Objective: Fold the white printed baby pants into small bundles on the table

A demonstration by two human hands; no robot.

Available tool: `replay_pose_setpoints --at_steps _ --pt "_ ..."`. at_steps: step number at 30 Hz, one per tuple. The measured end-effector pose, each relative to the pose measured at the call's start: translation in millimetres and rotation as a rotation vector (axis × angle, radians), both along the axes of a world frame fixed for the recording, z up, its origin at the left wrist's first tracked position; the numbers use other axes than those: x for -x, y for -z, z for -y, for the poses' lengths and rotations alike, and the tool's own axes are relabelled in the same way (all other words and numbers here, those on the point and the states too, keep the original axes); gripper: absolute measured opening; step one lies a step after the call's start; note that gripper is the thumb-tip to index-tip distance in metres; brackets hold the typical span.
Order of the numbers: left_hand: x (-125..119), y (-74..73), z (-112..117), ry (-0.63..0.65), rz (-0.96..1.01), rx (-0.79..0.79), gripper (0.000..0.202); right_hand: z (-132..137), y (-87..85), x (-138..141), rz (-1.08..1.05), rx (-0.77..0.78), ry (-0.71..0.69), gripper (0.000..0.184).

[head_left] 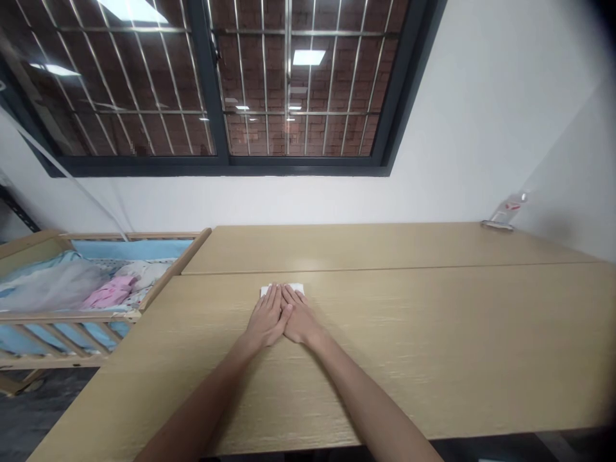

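- Table (409,346): pale wood-look top, broad and flat, fine grain streaks, soft sheen; one straight seam runs along its length toward the far edge.
- Sheet (264,291): white, thin, straight-edged where visible; lies flat on the table, left of its middle and just short of the seam. Largely covered by the hands; cloth or paper, cannot tell.
- Left hand (266,319): laid flat on the sheet, palm down, fingers straight and together; grasping nothing visible.
- Right hand (297,319): likewise flat, palm down, fingers extended over the sheet, no grip seen. The hands touch at the thumbs, fingertips pointing to the table's far edge.
- Cot (176,273): pale wood rails and slats, light blue lining; stands against the table's left end. Inside, crumpled pink fabric (110,290) and gauzy whitish material (58,282).
- Container (509,208): clear, red-marked; at the table's far right corner. Exact kind unclear.
- Window (289,168): dark frame, glass, metal bars, brick visible beyond; set in the smooth white wall (462,128) behind the table.
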State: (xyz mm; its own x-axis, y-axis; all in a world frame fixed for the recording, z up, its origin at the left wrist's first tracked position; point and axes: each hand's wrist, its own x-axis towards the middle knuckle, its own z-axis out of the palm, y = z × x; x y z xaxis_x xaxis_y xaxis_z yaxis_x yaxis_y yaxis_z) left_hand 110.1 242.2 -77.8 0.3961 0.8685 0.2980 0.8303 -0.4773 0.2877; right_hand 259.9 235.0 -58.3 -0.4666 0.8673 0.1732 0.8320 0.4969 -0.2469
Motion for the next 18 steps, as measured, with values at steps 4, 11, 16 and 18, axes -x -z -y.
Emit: replay_pose_setpoints --at_steps 4,11,16,18 --pt "11.0 8.1 -2.0 -0.009 -0.037 -0.062 0.072 2.4 -2.8 -14.3 -0.022 0.062 0.069 0.065" --pt "11.0 11.3 1.6 -0.116 -0.078 -0.061 0.077 4.9 -9.1 -22.9 -0.032 0.098 0.076 0.07" --pt "15.8 12.9 0.6 -0.179 -0.1 -0.024 0.071 4.0 -12.8 -26.3 -0.042 0.144 0.095 0.076" --pt "21.7 11.1 -1.4 -0.183 -0.101 -0.01 0.071 2.8 -14.4 -31.0 -0.044 0.163 0.097 0.076"
